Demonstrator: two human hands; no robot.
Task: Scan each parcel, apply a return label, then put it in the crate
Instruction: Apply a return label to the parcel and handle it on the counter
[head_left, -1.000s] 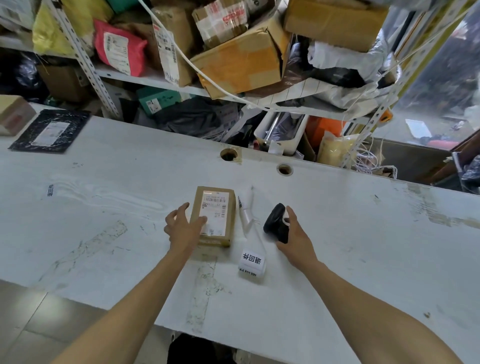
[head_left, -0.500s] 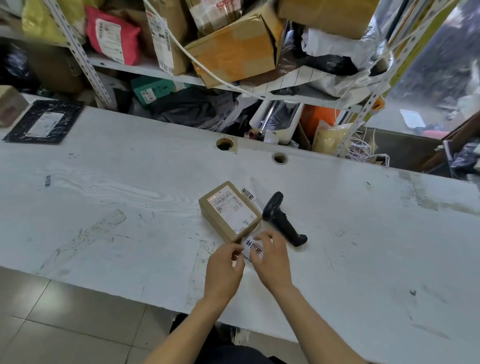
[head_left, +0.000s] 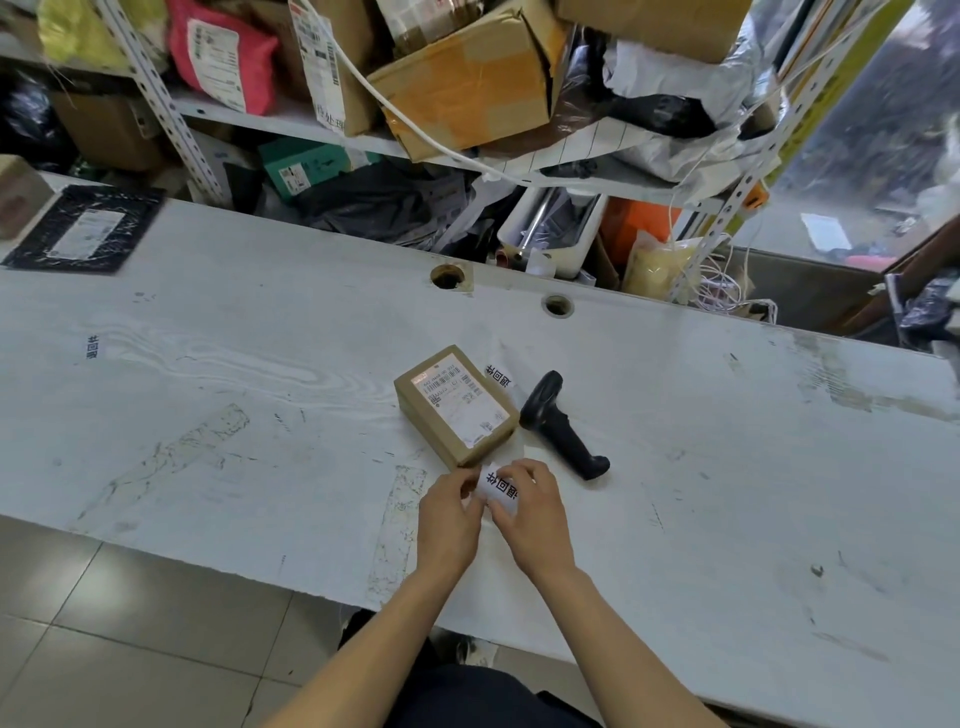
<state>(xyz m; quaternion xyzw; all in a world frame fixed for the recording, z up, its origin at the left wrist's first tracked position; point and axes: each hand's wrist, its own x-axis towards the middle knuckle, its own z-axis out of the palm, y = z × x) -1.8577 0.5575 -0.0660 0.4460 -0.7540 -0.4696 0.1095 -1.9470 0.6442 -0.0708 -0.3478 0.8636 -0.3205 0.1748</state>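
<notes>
Long white worktable, scuffed, w/ tape residue and 2 round cable holes along its far edge; grey tiled floor at lower left of frame. Behind it, metal shelving crammed w/ cardboard boxes and poly mailers.

On table: 1 small cardboard parcel, boxy, brown, white shipping label on top, centre frame. 1 black handheld scanner lying just right of it, not touching. 1 flat black mailer at upper left.

2 white return labels w/ black print: one lying above-right of parcel, other pinched between left hand and right hand, fingers of both curled round its edges, just below parcel.
</notes>
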